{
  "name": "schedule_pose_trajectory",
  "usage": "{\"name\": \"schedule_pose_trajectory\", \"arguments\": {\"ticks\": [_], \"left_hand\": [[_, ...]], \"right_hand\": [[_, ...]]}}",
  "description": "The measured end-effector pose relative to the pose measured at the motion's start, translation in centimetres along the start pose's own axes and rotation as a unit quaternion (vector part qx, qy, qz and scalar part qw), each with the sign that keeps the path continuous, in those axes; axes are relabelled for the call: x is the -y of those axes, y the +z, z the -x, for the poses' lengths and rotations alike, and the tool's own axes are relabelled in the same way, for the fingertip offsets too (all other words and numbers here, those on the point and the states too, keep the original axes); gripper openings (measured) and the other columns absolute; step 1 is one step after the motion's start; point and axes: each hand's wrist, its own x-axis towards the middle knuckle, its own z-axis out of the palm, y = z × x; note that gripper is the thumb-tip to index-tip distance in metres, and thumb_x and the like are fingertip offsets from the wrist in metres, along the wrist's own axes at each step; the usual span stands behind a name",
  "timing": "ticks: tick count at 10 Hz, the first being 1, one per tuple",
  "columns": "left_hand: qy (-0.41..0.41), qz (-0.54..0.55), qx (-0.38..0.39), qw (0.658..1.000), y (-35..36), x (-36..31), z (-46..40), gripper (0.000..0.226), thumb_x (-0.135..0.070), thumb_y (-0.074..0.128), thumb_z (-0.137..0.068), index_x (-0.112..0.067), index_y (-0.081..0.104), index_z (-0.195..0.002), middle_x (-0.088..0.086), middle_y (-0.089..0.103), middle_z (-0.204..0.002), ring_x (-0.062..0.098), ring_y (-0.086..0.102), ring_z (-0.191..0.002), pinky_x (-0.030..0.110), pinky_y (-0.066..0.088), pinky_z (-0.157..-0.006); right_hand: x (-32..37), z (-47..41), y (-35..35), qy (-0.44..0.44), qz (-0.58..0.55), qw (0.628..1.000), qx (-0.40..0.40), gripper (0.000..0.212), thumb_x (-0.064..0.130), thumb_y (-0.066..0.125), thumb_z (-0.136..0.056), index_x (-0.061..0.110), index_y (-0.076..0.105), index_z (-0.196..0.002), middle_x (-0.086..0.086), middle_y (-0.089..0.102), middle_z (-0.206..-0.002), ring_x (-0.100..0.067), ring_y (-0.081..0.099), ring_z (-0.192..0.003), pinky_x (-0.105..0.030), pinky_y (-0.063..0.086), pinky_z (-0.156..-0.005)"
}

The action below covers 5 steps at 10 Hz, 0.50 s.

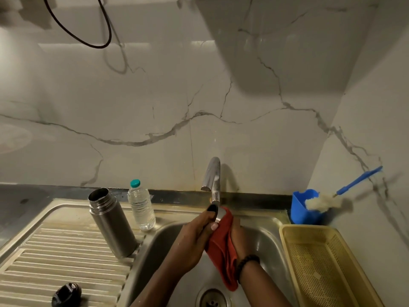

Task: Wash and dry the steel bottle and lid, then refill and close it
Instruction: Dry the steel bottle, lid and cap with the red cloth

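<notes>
The steel bottle (112,222) stands open and upright on the ribbed drainboard (55,251), left of the sink basin (265,240). A black lid-like piece (66,294) lies on the drainboard near the bottom left. Over the basin, just below the tap (212,176), my left hand (194,238) and my right hand (240,240) are both closed around a red cloth (221,251) that hangs down between them. A small shiny part shows at my left fingertips against the cloth. I cannot tell what it is.
A clear plastic water bottle (141,207) with a teal cap stands behind the steel bottle. A yellow perforated basket (327,262) sits right of the basin. A blue holder (303,207) with a bottle brush (325,201) stands in the back right corner. The drain (211,299) lies below the cloth.
</notes>
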Motion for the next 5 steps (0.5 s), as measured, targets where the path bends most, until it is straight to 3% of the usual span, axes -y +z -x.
{"name": "schedule_pose_trajectory", "arguments": {"ticks": [1,2,3,4,5], "left_hand": [[-0.007,-0.04,-0.011,0.999,0.7,1.7,0.5,0.019,-0.028,0.044,-0.105,-0.034,0.062,-0.104,-0.01,0.063,-0.091,0.01,0.062,-0.087,0.017,0.047,-0.075],[-0.06,0.01,-0.034,0.998,1.6,1.9,0.9,0.02,-0.027,0.044,-0.104,-0.026,0.064,-0.102,-0.005,0.065,-0.088,0.01,0.062,-0.081,0.016,0.047,-0.072],[-0.086,0.053,-0.018,0.995,2.4,1.5,1.1,0.023,-0.026,0.043,-0.105,-0.019,0.064,-0.105,0.003,0.068,-0.091,0.018,0.066,-0.085,0.027,0.055,-0.077],[-0.085,0.123,-0.048,0.988,2.8,0.4,1.0,0.025,-0.026,0.043,-0.105,-0.02,0.067,-0.107,-0.002,0.071,-0.093,0.011,0.067,-0.085,0.024,0.054,-0.076],[-0.049,0.138,-0.028,0.989,2.6,-0.6,0.6,0.025,-0.027,0.043,-0.105,-0.018,0.066,-0.105,-0.003,0.069,-0.089,0.012,0.066,-0.081,0.025,0.054,-0.074]], "right_hand": [[-1.2,0.4,-0.9,-0.033,0.086,0.996,-0.001,0.026,0.033,0.036,-0.104,0.032,0.062,-0.101,-0.003,0.068,-0.109,-0.019,0.065,-0.099,-0.042,0.052,-0.091],[-1.3,0.6,-0.7,-0.082,0.092,0.992,-0.02,0.034,0.044,0.04,-0.101,0.024,0.063,-0.115,-0.003,0.069,-0.109,-0.021,0.066,-0.101,-0.043,0.053,-0.091],[-1.0,0.6,-0.1,-0.11,0.085,0.987,-0.075,0.042,0.052,0.04,-0.097,0.018,0.061,-0.108,-0.009,0.07,-0.086,-0.02,0.069,-0.073,-0.027,0.053,-0.061],[-0.7,1.0,0.1,-0.2,0.114,0.971,-0.071,0.04,0.051,0.04,-0.094,0.021,0.063,-0.108,-0.001,0.07,-0.08,-0.007,0.067,-0.063,-0.014,0.049,-0.054],[-0.4,1.6,-0.1,-0.247,0.064,0.962,-0.099,0.036,0.048,0.04,-0.093,0.023,0.065,-0.098,0.003,0.069,-0.077,-0.004,0.065,-0.064,-0.016,0.05,-0.057]]}}
